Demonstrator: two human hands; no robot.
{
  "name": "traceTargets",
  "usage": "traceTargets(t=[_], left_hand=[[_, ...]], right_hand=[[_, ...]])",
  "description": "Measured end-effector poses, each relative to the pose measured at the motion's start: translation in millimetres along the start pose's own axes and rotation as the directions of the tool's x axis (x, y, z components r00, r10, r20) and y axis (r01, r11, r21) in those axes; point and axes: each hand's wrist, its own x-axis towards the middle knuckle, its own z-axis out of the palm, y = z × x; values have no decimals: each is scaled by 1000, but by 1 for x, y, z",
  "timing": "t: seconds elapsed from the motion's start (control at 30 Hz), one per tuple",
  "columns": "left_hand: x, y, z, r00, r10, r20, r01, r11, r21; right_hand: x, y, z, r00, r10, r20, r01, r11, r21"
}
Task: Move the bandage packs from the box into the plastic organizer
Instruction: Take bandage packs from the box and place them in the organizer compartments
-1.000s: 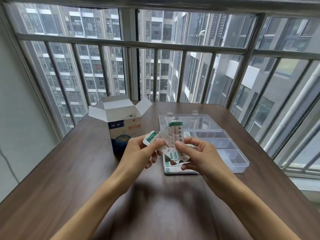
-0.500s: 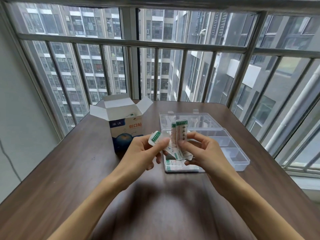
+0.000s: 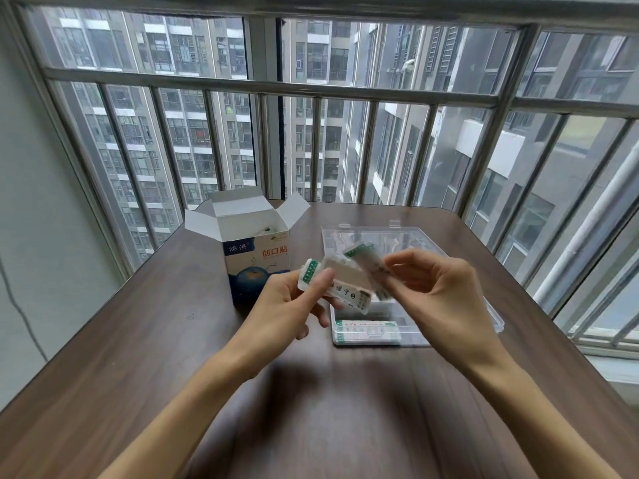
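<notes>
Right-hand pack [image 3: 370,267] now tilted, pinched between fingers [image 3: 397,262] above organizer [image 3: 460,305].

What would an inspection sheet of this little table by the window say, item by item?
Surface: dark wood-grain table, bare apart from the items below.
Job's things: opened bandage box standing upright, flaps up; clear plastic organizer with lid folded back; bandage packs already in the organizer's near compartment.
Clutter: nothing seen.
Hands: left hand grips a bundle of bandage packs; right hand pinches a single bandage pack, both above the organizer.
Cables: one thin dark wire on the wall at left.
Surroundings: window with metal bars, high-rise buildings outside.
</notes>
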Motion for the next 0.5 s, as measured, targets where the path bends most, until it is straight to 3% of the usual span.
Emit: traceTargets(t=[0.13,0.2,0.27,0.33,0.5], left_hand=[[1,0,0,1000,-23,16,23,1000,-18],[1,2,-1,997,-75,10,75,994,-75],[2,5,-2,989,-145,13,145,978,-150],[2,7,-2,982,-191,10,189,963,-191],[3,5,-2,986,-167,-15,166,984,-65]], right_hand=[[-3,4,1,963,-266,-39,251,940,-232],[-4,4,0,884,-467,-9,418,799,-433],[-5,6,-1,809,-578,105,531,642,-553],[-5,8,1,776,-594,213,590,562,-581],[-3,8,4,775,-538,331,619,544,-567]])
